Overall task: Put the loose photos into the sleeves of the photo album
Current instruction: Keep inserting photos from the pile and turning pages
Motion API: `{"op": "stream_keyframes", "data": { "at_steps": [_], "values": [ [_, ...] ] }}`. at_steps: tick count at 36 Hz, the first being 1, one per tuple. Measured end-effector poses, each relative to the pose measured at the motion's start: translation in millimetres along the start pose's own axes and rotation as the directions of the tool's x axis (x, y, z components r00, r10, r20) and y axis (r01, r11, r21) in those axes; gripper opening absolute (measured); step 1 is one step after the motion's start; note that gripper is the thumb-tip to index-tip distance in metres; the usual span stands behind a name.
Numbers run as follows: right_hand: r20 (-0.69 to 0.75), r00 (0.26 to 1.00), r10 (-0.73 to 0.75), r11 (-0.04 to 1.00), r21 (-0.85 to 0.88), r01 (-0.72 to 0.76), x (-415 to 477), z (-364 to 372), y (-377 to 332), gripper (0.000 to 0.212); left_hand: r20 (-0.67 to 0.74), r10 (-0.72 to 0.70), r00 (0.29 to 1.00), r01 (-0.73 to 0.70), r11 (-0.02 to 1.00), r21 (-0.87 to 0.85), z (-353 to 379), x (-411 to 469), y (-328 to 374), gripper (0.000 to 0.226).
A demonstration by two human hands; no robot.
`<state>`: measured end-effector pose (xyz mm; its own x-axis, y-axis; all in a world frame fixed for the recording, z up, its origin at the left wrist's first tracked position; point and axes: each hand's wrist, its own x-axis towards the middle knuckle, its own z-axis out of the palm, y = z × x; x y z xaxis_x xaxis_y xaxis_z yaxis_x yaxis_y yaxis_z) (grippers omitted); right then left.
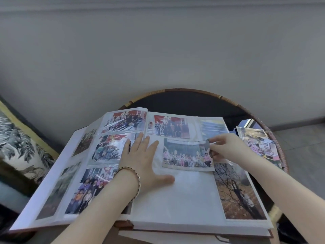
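The left hand (pixel 144 162) lay flat and open on the photo album (pixel 175 199), pressing the page down. The right hand (pixel 226 147) pinched the edge of a group photo (pixel 186 155) lying between the two hands, maybe partly in its sleeve. Many sleeves were full. A pile of loose photos (pixel 258 143) lay just past the right hand.

1. A plain pale grey wall (pixel 158 50) fills the upper half, with a moulding band (pixel 158 7) along its top.
2. A round dark tabletop (pixel 193 103) with a woven rattan rim stands near the wall.
3. A leaf-print cushion (pixel 19 147) sits at the left.
4. Grey floor tiles (pixel 302 155) and a dark skirting board (pixel 292 124) show at the right.
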<state>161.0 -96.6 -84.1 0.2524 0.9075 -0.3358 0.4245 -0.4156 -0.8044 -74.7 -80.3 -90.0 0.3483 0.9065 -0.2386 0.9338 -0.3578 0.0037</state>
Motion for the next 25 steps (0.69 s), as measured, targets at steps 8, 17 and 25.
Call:
{"op": "stream_keyframes", "data": {
  "at_steps": [8,17,25],
  "values": [
    [-0.061,0.997,0.037,0.998,0.043,-0.035,-2,3,1,0.022,-0.005,0.008,1.000,-0.008,1.000,0.001,1,1,-1,0.108],
    [0.043,0.998,0.052,0.995,0.080,-0.055,3,15,-13,0.015,-0.018,0.019,1.000,-0.019,1.000,-0.007,2,1,-1,0.108],
    [0.116,0.984,0.138,0.989,0.042,-0.143,8,11,-16,0.016,-0.029,0.017,0.999,-0.018,0.999,-0.026,3,1,-2,0.108]
  ]
}}
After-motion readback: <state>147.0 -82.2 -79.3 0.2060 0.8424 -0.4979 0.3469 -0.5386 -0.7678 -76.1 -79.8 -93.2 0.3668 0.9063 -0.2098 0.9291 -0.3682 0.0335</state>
